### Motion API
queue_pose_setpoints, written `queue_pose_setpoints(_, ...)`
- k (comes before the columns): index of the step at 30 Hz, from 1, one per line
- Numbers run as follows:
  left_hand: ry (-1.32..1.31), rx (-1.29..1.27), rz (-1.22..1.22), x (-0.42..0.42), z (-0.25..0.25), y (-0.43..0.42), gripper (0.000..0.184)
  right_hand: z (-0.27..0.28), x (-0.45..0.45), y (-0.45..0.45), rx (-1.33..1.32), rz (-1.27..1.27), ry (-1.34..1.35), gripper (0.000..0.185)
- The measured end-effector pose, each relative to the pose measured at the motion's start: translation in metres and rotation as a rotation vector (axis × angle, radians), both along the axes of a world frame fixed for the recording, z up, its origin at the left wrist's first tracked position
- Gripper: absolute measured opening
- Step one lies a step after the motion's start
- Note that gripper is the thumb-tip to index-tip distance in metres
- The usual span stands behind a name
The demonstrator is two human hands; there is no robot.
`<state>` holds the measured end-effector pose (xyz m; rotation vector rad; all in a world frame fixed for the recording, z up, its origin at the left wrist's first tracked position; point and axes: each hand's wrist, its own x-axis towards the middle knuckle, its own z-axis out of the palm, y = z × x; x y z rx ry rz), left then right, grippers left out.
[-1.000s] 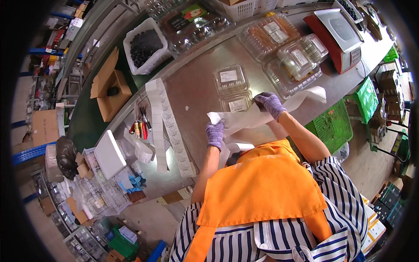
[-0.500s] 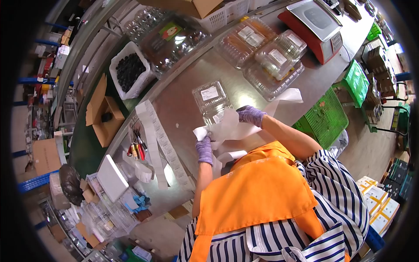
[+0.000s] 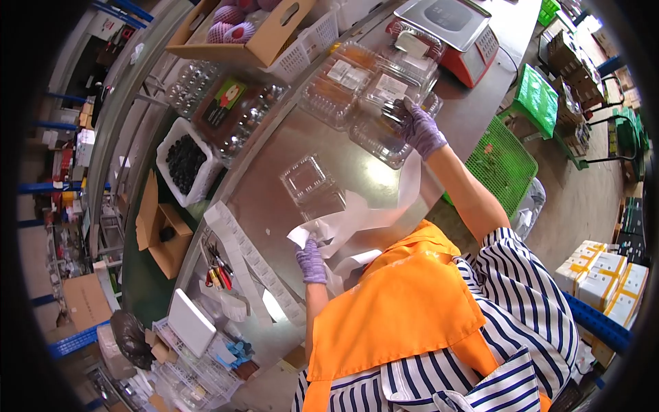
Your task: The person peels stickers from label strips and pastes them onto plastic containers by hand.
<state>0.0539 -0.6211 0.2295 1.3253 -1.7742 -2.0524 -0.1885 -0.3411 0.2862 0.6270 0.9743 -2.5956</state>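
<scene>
My left hand (image 3: pixel 311 261), in a purple knit glove, pinches the end of a white label strip (image 3: pixel 374 206). The strip curls right across the steel table towards the apron. My right hand (image 3: pixel 422 130), gloved alike, reaches to a group of clear plastic boxes. Its fingers close at the edge of a labelled clamshell box (image 3: pixel 391 86); glare partly hides the contact. Below that box lies another clear box (image 3: pixel 379 141). Left of centre, a clear clamshell (image 3: pixel 305 177) sits on the table, with more clear plastic (image 3: pixel 324 200) just below it.
A red scale (image 3: pixel 467 58) stands at the back right. At left are a white tub of dark berries (image 3: pixel 184 165), an open carton (image 3: pixel 168 244), printed label strips (image 3: pixel 250 261) and hand tools (image 3: pixel 218 271). A green mesh crate (image 3: pixel 504 161) is beyond the table's right edge.
My right hand has left the strip and moved up and right to the boxes. My left hand still holds the strip. No label shows on the centre clamshell now. The view has shifted.
</scene>
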Motion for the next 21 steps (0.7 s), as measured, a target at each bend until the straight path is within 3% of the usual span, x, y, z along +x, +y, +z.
queue_pose_setpoints(2, 0.010, 0.025, -0.110, -0.016, 0.021, 0.010, 0.012, -0.026, -0.017, 0.015, -0.119, -0.116, -0.012, 0.034)
queue_pose_setpoints(5, 0.019, 0.005, -0.312, -0.039, 0.057, 0.027, 0.008, -0.008, -0.021, 0.009, -0.072, -0.179, -0.069, 0.036)
queue_pose_setpoints(10, 0.091, -0.048, -0.485, -0.076, 0.094, 0.049, 0.006, -0.018, -0.027, 0.024, -0.123, -0.046, -0.143, 0.041)
queue_pose_setpoints(12, 0.093, -0.043, -0.492, -0.091, 0.100, 0.053, 0.008, -0.008, -0.001, 0.044, 0.050, 0.143, -0.132, 0.041)
queue_pose_setpoints(15, 0.181, -0.170, -0.559, -0.121, 0.091, 0.051, 0.009, -0.015, 0.020, 0.066, 0.558, 0.111, -0.128, 0.040)
queue_pose_setpoints(18, 0.298, -0.186, -0.690, -0.177, 0.092, 0.066, 0.024, -0.038, 0.007, 0.076, 0.574, 0.001, -0.049, 0.038)
queue_pose_setpoints(19, 0.229, -0.228, -0.765, -0.202, 0.089, 0.071, 0.030, -0.037, 0.000, 0.075, 0.536, 0.004, -0.057, 0.036)
queue_pose_setpoints(20, 0.219, -0.380, -0.833, -0.229, 0.081, 0.077, 0.031, -0.037, -0.005, 0.073, 0.483, 0.012, -0.085, 0.036)
queue_pose_setpoints(21, 0.364, -0.406, -0.788, -0.252, 0.071, 0.088, 0.029, -0.036, -0.008, 0.072, 0.431, 0.021, -0.113, 0.035)
